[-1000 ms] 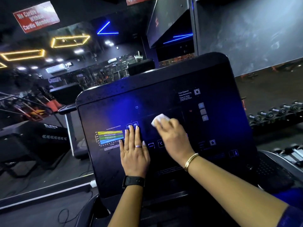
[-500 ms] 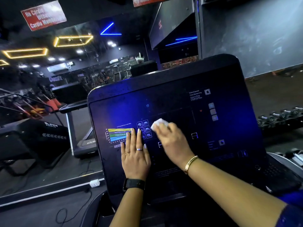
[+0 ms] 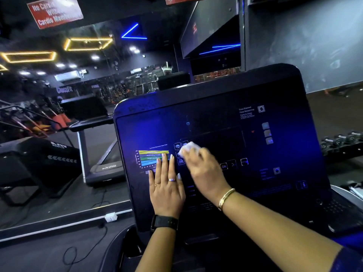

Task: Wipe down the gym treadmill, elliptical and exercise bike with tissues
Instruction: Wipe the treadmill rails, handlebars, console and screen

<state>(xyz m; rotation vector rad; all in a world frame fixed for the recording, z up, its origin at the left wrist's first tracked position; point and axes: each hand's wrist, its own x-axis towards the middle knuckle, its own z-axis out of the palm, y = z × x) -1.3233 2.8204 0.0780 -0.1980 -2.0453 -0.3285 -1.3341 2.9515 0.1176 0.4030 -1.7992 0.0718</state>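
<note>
A black glossy console panel (image 3: 275, 154) of a cardio machine fills the middle of the head view, tilted toward me, with lit icons and a coloured heart-rate chart (image 3: 151, 159). My right hand (image 3: 204, 171) grips a wad of white tissue (image 3: 189, 147) and presses it on the panel beside the small icon buttons. My left hand (image 3: 166, 185) lies flat on the panel just left of it, fingers straight, fingertips on the chart's right end. Rings, a black watch and a gold bracelet show on the wrists.
A large mirror (image 3: 78, 95) stands behind the console, reflecting other treadmills and ceiling lights. A dumbbell rack (image 3: 341, 142) sits at the right. Cables and a white socket box (image 3: 111, 216) lie on the floor at the left.
My right hand has slid the tissue leftward across the panel, from its centre to the icon buttons. The left hand has stayed flat on the panel. My head has turned left.
</note>
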